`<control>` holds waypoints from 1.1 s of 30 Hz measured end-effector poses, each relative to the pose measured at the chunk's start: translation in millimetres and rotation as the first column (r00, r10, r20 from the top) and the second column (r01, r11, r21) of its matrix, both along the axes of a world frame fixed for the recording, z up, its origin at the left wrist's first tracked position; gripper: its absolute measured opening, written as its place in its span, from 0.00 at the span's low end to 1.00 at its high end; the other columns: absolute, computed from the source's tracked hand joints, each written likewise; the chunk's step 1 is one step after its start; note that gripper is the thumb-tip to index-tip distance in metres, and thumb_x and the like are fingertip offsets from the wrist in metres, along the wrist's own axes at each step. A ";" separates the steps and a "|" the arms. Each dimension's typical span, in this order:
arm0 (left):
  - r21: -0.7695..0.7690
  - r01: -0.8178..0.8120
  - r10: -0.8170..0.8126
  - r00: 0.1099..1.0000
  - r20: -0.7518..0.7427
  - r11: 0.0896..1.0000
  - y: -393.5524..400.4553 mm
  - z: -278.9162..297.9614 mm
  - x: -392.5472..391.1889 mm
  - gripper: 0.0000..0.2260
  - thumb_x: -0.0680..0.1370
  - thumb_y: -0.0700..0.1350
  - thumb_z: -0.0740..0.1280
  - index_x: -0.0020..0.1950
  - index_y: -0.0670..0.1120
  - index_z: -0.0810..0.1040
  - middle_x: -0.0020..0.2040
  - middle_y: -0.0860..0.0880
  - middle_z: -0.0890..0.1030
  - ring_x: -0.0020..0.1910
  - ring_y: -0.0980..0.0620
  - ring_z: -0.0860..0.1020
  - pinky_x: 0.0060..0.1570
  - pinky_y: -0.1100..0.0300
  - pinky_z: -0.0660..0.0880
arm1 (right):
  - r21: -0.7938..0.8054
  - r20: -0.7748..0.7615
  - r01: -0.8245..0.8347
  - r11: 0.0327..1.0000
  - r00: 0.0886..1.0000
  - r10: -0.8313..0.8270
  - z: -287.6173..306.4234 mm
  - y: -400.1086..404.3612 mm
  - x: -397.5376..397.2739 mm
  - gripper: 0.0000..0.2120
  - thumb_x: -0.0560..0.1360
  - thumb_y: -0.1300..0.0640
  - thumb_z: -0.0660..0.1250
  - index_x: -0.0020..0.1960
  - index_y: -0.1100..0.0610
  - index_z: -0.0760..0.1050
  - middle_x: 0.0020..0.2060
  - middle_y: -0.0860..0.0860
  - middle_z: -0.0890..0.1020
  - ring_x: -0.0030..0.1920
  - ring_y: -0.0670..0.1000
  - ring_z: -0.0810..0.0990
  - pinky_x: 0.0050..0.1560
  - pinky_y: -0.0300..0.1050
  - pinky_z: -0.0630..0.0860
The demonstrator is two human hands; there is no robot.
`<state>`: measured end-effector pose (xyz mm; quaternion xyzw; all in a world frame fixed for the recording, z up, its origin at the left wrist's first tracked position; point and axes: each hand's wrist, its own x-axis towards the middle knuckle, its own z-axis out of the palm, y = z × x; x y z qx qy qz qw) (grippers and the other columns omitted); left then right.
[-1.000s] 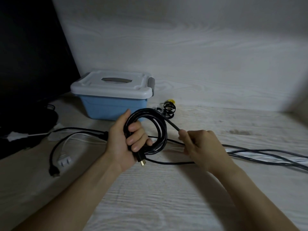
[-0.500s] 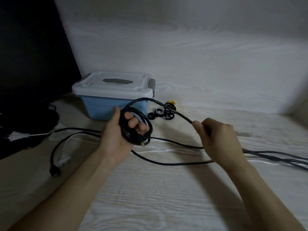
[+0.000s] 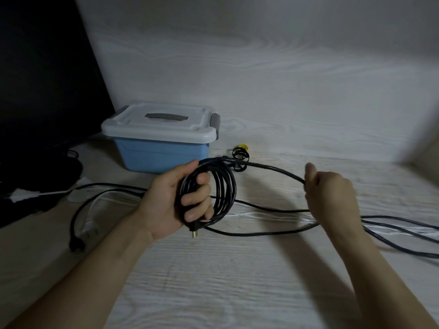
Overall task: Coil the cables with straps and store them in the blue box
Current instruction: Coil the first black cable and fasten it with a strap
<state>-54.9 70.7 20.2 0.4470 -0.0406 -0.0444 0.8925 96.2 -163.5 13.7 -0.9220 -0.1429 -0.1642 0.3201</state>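
My left hand grips a coil of black cable with several loops, held upright above the table; a gold-tipped plug hangs below my fingers. The free run of that cable arcs right to my right hand, which pinches it at about the coil's height. Behind the coil stands the blue box with its white lid closed. A few black straps, one with a yellow tag, lie on the table to the right of the box.
More black cable and a white cable trail across the table to the right edge. At the left lie a black cable with plug and a white plug. A dark monitor fills the far left.
My right hand has pulled more cable out to the right and slightly up. The coil in my left hand has turned to face me, wider, with another loop on it.
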 end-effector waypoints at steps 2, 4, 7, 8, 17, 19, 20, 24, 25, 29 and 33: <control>0.154 -0.038 0.046 0.998 -0.047 0.987 -3.1 1.6 -1.1 0.19 0.80 0.56 0.55 0.34 0.47 0.69 0.19 0.52 0.61 0.19 0.49 0.68 0.34 0.55 0.74 | 0.018 -0.018 -0.012 1.000 1.000 0.012 2.7 -3.1 -0.7 0.30 0.83 0.46 0.56 0.30 0.64 0.73 0.29 0.60 0.78 0.35 0.62 0.74 0.37 0.50 0.66; 0.228 -0.112 0.132 0.989 -0.074 0.967 -7.2 5.0 -2.0 0.20 0.79 0.58 0.56 0.32 0.47 0.66 0.17 0.52 0.59 0.17 0.49 0.67 0.31 0.57 0.74 | 0.010 -0.039 -0.082 0.997 0.996 0.082 2.6 -2.2 -1.7 0.31 0.81 0.41 0.58 0.32 0.64 0.76 0.27 0.52 0.79 0.33 0.58 0.74 0.35 0.48 0.65; 0.106 -0.264 0.273 0.959 -0.082 0.959 -3.9 8.0 -0.2 0.22 0.80 0.57 0.57 0.28 0.48 0.64 0.15 0.52 0.57 0.13 0.54 0.60 0.25 0.61 0.71 | 0.005 -0.057 -0.200 0.980 0.978 0.200 4.4 -0.9 -7.0 0.36 0.76 0.33 0.54 0.33 0.65 0.76 0.26 0.53 0.79 0.31 0.55 0.77 0.34 0.45 0.70; 0.041 -0.317 0.320 0.943 -0.088 0.947 -1.7 8.5 0.8 0.23 0.80 0.57 0.57 0.27 0.49 0.64 0.15 0.53 0.57 0.13 0.54 0.59 0.24 0.62 0.69 | -0.014 -0.047 -0.256 0.967 0.966 0.255 5.9 -1.0 -9.6 0.36 0.74 0.31 0.53 0.33 0.63 0.76 0.26 0.55 0.79 0.31 0.55 0.78 0.35 0.46 0.73; -0.360 -0.609 0.566 0.792 -0.228 0.707 -10.3 0.6 6.4 0.24 0.80 0.60 0.60 0.27 0.50 0.64 0.17 0.54 0.58 0.16 0.56 0.58 0.22 0.65 0.66 | -0.137 0.111 -0.348 0.927 0.925 0.364 -3.2 4.1 -14.7 0.05 0.82 0.49 0.58 0.54 0.50 0.64 0.36 0.45 0.79 0.34 0.47 0.73 0.49 0.49 0.63; -0.386 -0.638 0.589 0.768 -0.251 0.667 -14.2 -0.5 7.1 0.24 0.80 0.60 0.59 0.28 0.50 0.64 0.18 0.54 0.58 0.17 0.57 0.58 0.22 0.65 0.66 | -0.144 0.087 -0.355 0.924 0.925 0.370 -4.8 4.3 -14.2 0.05 0.82 0.50 0.60 0.52 0.52 0.70 0.39 0.48 0.80 0.36 0.51 0.74 0.44 0.48 0.66; -0.397 -0.646 0.596 0.760 -0.259 0.652 -15.6 -1.3 7.5 0.24 0.80 0.60 0.59 0.28 0.50 0.64 0.18 0.54 0.58 0.17 0.56 0.58 0.22 0.65 0.67 | -0.149 0.085 -0.367 0.918 0.921 0.381 -5.8 5.0 -14.7 0.06 0.81 0.50 0.61 0.51 0.53 0.72 0.40 0.50 0.80 0.37 0.53 0.75 0.40 0.47 0.67; -0.387 -0.664 0.622 0.743 -0.247 0.640 -20.9 -2.4 7.5 0.26 0.80 0.64 0.55 0.28 0.50 0.64 0.19 0.54 0.58 0.19 0.55 0.58 0.24 0.64 0.68 | -0.283 0.130 -0.354 0.891 0.907 0.401 -8.2 13.4 -21.7 0.11 0.81 0.47 0.61 0.50 0.55 0.76 0.37 0.51 0.82 0.38 0.57 0.79 0.33 0.46 0.66; -0.357 -0.668 0.634 0.740 -0.224 0.653 -23.0 -1.9 7.3 0.26 0.80 0.65 0.54 0.28 0.50 0.65 0.20 0.53 0.58 0.19 0.54 0.58 0.24 0.63 0.68 | -0.302 0.116 -0.367 0.880 0.902 0.416 -8.1 16.1 -24.9 0.12 0.81 0.46 0.61 0.50 0.54 0.76 0.37 0.52 0.82 0.38 0.58 0.79 0.33 0.47 0.68; -0.193 -0.669 0.669 0.740 -0.077 0.718 -31.3 -1.9 3.3 0.24 0.81 0.60 0.51 0.30 0.48 0.65 0.20 0.51 0.58 0.19 0.51 0.58 0.27 0.59 0.67 | -0.335 0.114 -0.490 0.805 0.827 0.551 -8.5 29.6 -46.1 0.13 0.81 0.45 0.61 0.47 0.53 0.76 0.32 0.51 0.81 0.32 0.57 0.78 0.33 0.51 0.75; -0.159 -0.670 0.677 0.736 -0.015 0.725 -33.8 -3.5 2.4 0.18 0.81 0.54 0.51 0.34 0.48 0.65 0.23 0.51 0.60 0.21 0.50 0.59 0.32 0.57 0.68 | -0.403 0.142 -0.573 0.714 0.731 0.667 -14.0 45.6 -67.9 0.14 0.79 0.45 0.59 0.44 0.53 0.75 0.31 0.50 0.80 0.30 0.57 0.78 0.29 0.50 0.74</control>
